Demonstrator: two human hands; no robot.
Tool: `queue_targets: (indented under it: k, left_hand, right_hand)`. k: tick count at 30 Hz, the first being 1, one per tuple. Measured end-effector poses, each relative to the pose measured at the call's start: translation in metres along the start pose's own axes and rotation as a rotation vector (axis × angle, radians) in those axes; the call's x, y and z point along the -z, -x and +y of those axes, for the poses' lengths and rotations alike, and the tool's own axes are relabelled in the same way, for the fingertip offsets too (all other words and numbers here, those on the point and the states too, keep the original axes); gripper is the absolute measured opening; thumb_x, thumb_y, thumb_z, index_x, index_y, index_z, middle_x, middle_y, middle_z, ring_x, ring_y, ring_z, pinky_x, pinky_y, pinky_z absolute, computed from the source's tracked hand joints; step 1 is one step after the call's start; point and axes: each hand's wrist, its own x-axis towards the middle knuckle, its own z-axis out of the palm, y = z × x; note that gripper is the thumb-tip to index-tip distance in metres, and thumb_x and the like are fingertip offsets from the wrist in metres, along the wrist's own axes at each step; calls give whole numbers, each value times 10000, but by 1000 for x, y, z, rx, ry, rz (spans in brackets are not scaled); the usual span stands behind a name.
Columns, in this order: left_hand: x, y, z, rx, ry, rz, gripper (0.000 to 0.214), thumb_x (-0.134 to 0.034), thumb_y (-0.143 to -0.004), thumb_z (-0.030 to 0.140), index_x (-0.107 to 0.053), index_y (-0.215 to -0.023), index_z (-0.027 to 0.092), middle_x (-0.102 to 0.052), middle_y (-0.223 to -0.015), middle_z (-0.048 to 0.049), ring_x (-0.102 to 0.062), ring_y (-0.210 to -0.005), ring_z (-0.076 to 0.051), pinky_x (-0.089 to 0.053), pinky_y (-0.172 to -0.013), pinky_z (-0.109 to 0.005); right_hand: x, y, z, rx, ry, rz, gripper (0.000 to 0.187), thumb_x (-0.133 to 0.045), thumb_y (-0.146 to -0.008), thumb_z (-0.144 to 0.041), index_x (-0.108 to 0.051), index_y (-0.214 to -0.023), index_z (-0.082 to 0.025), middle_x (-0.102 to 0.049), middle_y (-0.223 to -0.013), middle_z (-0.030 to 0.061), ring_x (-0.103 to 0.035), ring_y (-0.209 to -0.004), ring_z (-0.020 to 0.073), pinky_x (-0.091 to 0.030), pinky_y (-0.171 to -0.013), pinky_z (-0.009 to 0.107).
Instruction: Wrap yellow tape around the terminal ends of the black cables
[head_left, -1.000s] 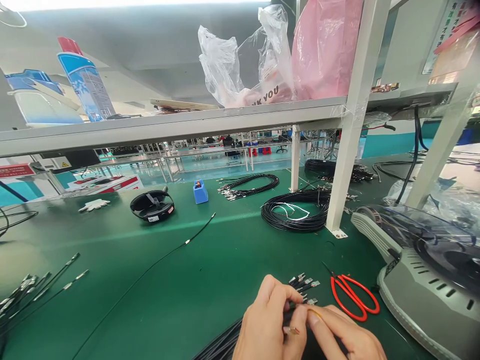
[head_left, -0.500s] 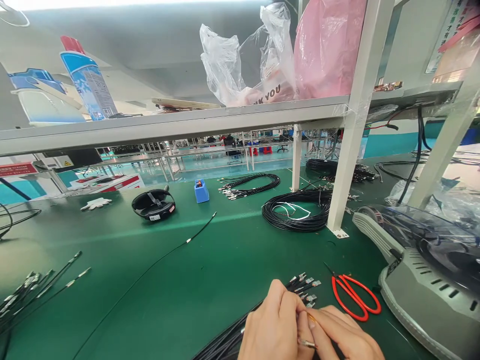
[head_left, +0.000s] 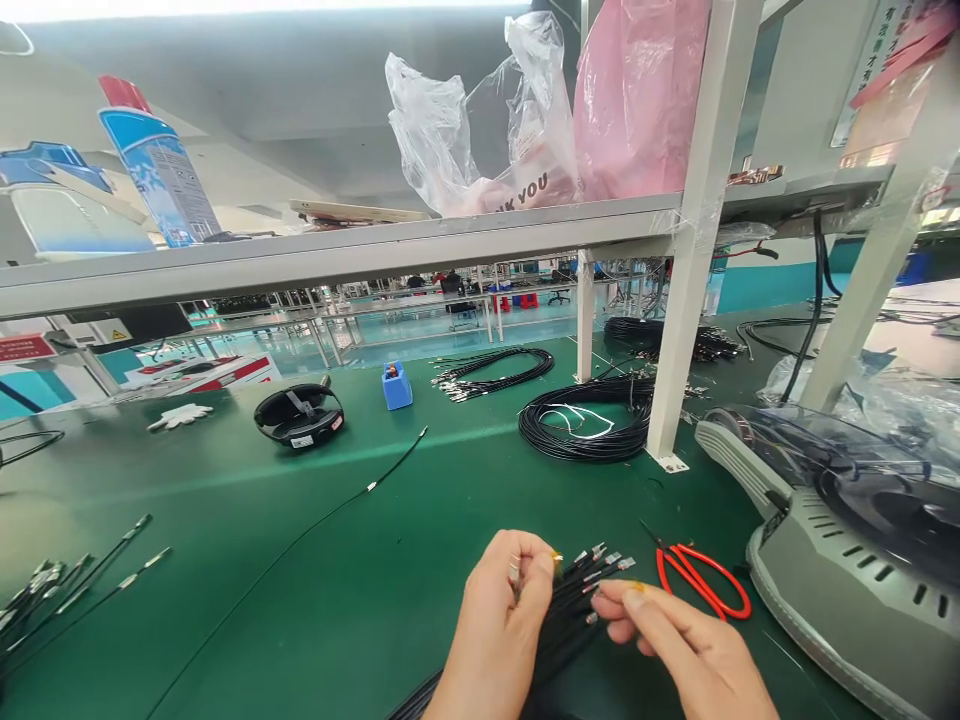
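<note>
Green bench matting (head_left: 225,520) spreads under the shelf. Since a second ago the hands have drawn apart: the left hand (head_left: 499,625) pinches the black wire bundle (head_left: 570,610), which runs diagonally, metal tips up-right toward the red scissors (head_left: 701,580); the right hand (head_left: 679,645) fingers its tips.

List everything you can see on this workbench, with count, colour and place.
cable bundle: one, black with metal tips, front centre, between both hands
scissors: one, red handles, right of the bundle
tape dispenser: one, grey, far right
cable coil: one, black, by the white post
loose cables: several, black, left edge
single cable: one, black, centre mat
black reel: one, back left
blue box: one, back centre
plastic bags: clear and pink, shelf
left hand: grips the bundle
right hand: fingers touch the cable tips
</note>
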Motion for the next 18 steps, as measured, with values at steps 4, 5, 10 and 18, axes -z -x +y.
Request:
queue_targets:
  k: [4,5,10,18]
  left_hand:
    - [-2,3,-2,121,193,-154,405,-510,-918,562,-556,-790,181,-297,-557,80,-198,-461,-112,-191,-461,-246]
    - [-2,5,-3,149,228,-180,417,-531,-910,581,-557,-800,180,-265,-533,94,-158,-441,-102,-155,-443,-245]
    - [-7,11,-3,218,299,-259,433,-609,-885,600,-564,-821,175,-251,-492,108,-141,-418,-88,-105,-423,-239]
    - [-15,10,-9,125,288,-259,507,-604,-859,660,-591,-784,159,-333,-579,61,-205,-500,-112,-161,-468,-241]
  right_hand:
    - [-3,-3,-2,79,-148,2,400,-639,-845,-479,-747,-1104,-194,-748,-1049,113,-724,-893,224,-568,-843,268]
    - [-3,-2,-4,93,-175,12,387,-661,-833,-458,-744,-1109,-200,-753,-1032,109,-726,-884,226,-572,-839,274]
    - [-7,7,-18,104,-263,16,396,-701,-808,-425,-711,-1147,-218,-758,-999,86,-722,-890,211,-570,-829,256]
    - [-21,11,-22,46,-291,48,464,-723,-773,-438,-616,-1156,-200,-758,-920,31,-702,-821,147,-534,-816,180]
